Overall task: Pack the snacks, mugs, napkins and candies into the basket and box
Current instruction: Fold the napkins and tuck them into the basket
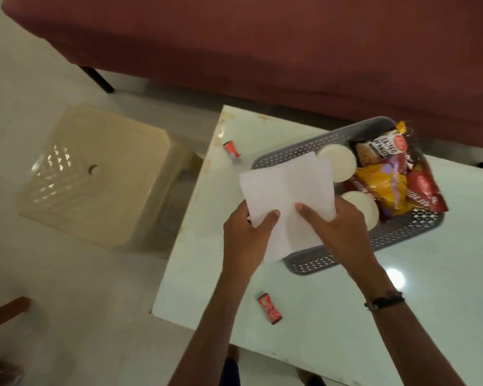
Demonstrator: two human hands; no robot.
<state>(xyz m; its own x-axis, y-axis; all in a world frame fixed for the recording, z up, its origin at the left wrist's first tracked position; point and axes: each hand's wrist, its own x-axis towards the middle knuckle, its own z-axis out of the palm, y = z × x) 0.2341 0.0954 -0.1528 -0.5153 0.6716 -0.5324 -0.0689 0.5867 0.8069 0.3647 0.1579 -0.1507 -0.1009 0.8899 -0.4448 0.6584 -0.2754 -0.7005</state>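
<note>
Both thumbs press on top of the white napkins (285, 196), fingers curled beneath, so the left hand (246, 235) and right hand (338, 229) pinch the near edge. Both forearms reach forward from the near side. The napkins hang over the grey basket's (402, 235) left end, above the desk (346, 330); mugs (339, 165) and snacks (388, 188) sit inside.

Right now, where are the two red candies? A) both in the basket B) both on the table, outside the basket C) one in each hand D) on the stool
B: one red candy lies on the table left of the grey basket, the other red candy nearer the person; both hands hold only the white napkin.
</note>
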